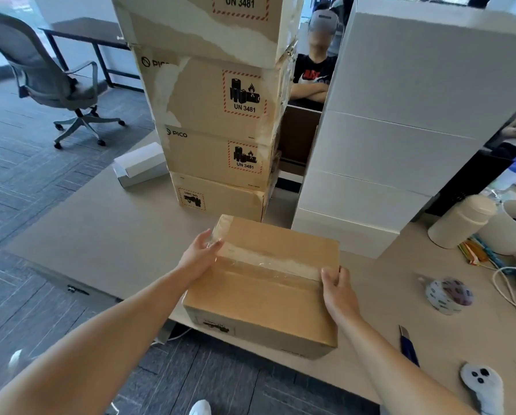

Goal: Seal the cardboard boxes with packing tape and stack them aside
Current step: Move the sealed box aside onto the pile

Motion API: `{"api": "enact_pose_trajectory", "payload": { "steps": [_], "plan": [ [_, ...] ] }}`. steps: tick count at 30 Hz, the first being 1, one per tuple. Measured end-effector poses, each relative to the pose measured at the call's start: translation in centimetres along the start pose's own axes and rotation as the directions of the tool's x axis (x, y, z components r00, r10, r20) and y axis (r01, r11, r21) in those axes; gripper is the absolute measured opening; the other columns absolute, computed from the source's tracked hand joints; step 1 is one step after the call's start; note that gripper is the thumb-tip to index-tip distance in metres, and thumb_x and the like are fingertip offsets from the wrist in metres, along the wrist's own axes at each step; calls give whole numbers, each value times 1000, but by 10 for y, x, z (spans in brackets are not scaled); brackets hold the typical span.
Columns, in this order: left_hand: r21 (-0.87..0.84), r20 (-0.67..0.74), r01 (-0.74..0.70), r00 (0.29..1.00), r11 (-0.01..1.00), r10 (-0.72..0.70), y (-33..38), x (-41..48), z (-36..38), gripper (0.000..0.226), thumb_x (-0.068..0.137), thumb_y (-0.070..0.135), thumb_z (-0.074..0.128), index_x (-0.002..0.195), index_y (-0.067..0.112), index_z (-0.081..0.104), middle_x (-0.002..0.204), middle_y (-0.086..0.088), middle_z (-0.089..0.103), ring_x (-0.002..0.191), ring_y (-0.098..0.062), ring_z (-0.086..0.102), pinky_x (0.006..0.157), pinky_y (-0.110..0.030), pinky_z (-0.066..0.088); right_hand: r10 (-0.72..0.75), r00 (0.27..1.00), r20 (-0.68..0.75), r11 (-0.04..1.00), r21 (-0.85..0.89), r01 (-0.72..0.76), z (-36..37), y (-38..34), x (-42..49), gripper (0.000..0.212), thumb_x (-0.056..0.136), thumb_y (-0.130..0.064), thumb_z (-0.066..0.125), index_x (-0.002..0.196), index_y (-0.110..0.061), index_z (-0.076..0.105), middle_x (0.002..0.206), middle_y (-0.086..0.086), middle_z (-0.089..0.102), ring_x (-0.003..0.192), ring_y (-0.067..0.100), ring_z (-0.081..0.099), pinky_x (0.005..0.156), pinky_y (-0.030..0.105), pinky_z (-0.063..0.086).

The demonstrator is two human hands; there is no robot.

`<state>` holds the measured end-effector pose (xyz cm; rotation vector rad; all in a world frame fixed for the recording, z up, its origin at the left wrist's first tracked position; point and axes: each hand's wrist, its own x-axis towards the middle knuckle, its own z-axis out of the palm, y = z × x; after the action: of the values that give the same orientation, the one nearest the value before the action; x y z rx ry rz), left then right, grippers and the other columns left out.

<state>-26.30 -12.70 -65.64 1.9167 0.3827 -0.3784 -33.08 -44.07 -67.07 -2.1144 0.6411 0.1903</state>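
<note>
A brown cardboard box (268, 298) lies on the table at its near edge, flaps closed, with a strip of clear tape (268, 262) along the top seam. My left hand (201, 250) presses on the tape at the box's left end. My right hand (336, 287) rests on the right end of the seam, fingers curled over the edge. A tall stack of brown boxes (217, 109) with battery labels stands just behind. The roll of packing tape (448, 295) lies on the table to the right.
A stack of white boxes (400, 130) rises at the back right. A blue utility knife (409, 345), a phone (481, 384), white cups (460, 220) and cables lie on the right. A small white box (140, 164) sits left of the stack. An office chair (50, 76) and a seated person (313, 73) are behind.
</note>
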Motion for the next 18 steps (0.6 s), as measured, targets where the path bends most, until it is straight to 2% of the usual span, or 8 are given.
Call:
{"api": "enact_pose_trajectory", "payload": {
  "steps": [3, 7, 11, 15, 18],
  "plan": [
    [120, 28, -12, 1000, 993, 9, -5, 1, 7, 61, 91, 55, 60, 143, 30, 41, 117, 8, 65, 96, -16, 67, 89, -40, 56, -46, 997, 60, 999, -12, 46, -1, 2, -3, 70, 97, -56, 41, 151, -20, 15, 140, 6, 49, 120, 33, 54, 88, 35, 42],
    [205, 37, -36, 999, 978, 29, -14, -7, -2, 65, 87, 58, 63, 139, 25, 43, 115, 3, 65, 96, -17, 65, 83, -36, 55, -66, 988, 141, 998, 21, 63, 0, 6, 1, 78, 93, -55, 51, 151, -18, 15, 141, 2, 48, 123, 27, 52, 97, 36, 43],
    [166, -95, -12, 995, 986, 28, -32, -31, -11, 55, 90, 53, 63, 134, 24, 47, 103, 6, 65, 85, -8, 63, 63, -25, 48, -111, 985, 134, 993, -29, 115, 16, 1, -1, 73, 92, -56, 53, 147, -18, 24, 135, 3, 55, 118, 28, 57, 95, 37, 46],
    [120, -187, 39, 982, 992, -16, -53, -50, -32, 58, 89, 56, 63, 135, 25, 47, 110, 2, 66, 88, -13, 65, 65, -28, 51, -156, 972, 175, 986, -35, 164, 38, -13, -3, 73, 89, -60, 54, 145, -19, 28, 134, 4, 57, 117, 28, 57, 96, 39, 47],
    [109, -279, 65, 960, 992, -32, -68, -64, -55, 58, 88, 57, 63, 133, 23, 50, 111, 1, 67, 88, -14, 65, 64, -27, 49, -199, 952, 234, 975, -49, 216, 60, -34, -7, 77, 91, -58, 53, 150, -20, 22, 143, 6, 49, 126, 29, 51, 103, 40, 43]
  ]
}}
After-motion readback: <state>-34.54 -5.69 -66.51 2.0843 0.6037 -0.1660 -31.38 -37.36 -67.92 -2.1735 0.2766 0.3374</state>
